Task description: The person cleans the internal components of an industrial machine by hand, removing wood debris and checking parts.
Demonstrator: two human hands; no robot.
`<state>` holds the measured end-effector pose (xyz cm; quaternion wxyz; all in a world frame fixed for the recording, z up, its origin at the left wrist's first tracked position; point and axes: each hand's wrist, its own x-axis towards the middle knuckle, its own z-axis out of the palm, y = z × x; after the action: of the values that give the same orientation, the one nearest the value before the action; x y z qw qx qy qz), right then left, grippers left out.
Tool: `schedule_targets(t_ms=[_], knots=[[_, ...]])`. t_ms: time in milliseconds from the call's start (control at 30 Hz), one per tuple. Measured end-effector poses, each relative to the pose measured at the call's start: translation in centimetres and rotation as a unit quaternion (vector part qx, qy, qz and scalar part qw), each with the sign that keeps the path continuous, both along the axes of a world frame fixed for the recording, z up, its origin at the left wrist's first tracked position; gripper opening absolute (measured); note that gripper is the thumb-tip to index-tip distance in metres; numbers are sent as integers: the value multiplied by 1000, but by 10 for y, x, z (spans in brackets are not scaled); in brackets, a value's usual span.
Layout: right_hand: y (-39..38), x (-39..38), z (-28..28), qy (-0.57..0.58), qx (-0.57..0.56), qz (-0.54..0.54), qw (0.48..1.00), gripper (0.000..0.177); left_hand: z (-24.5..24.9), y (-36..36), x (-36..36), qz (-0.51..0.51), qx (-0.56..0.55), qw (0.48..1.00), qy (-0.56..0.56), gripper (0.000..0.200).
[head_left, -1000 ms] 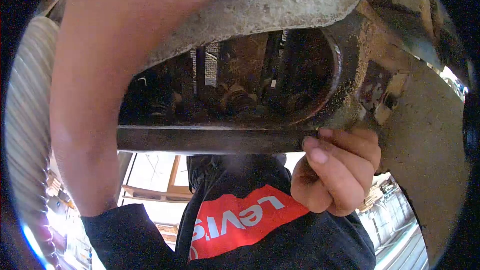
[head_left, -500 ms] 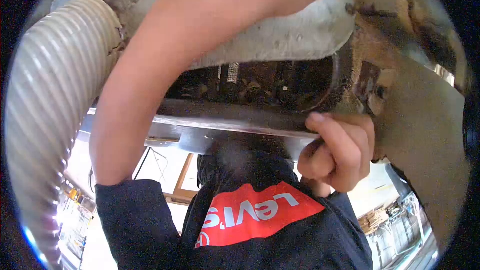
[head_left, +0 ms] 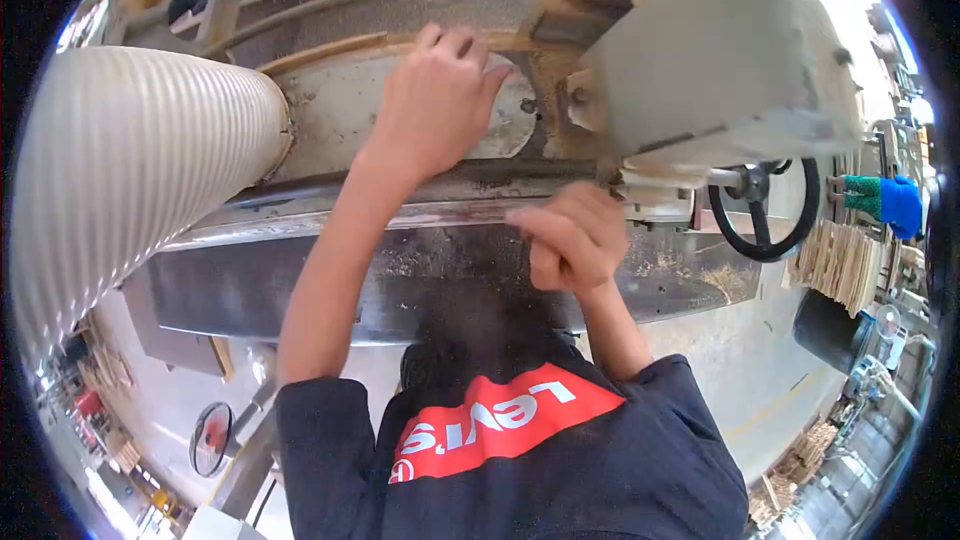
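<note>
My left hand is over a pale metal cover plate on the machine. Its fingers are bent and its thumb stands apart to the right; no held object shows. My right hand, slightly blurred, is above the dark machine table, near the metal rail. Most of its fingers are curled in, one digit points left, and the inside of the grip is hidden. A ribbed hose joins the plate's left end.
A grey machine housing rises at the right, with a black handwheel below it. Sawdust lies on the table. Farther off are a fan, stacked wood strips, a dark bin and a person in blue.
The view has drawn back and up from the machine. The dark opening seen below the plate is now mostly out of sight. My left hand has come fully into view; my right hand stays curled.
</note>
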<state>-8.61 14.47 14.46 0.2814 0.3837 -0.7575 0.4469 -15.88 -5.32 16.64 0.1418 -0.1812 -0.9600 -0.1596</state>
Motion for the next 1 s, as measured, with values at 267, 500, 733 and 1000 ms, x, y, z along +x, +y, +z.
schedule_targets(t_ms=[267,500,733,1000], knots=[[48,90,1,-70,80,-48,993,26,-4,-4,27,20,39,999,-16,29],[61,116,0,-167,120,-103,973,27,-15,-19,52,-10,150,985,82,27],[11,84,39,-189,77,-30,979,27,-32,-91,152,242,358,825,363,52],[-75,-58,8,-206,359,47,909,78,-26,-218,130,156,390,891,170,84]])
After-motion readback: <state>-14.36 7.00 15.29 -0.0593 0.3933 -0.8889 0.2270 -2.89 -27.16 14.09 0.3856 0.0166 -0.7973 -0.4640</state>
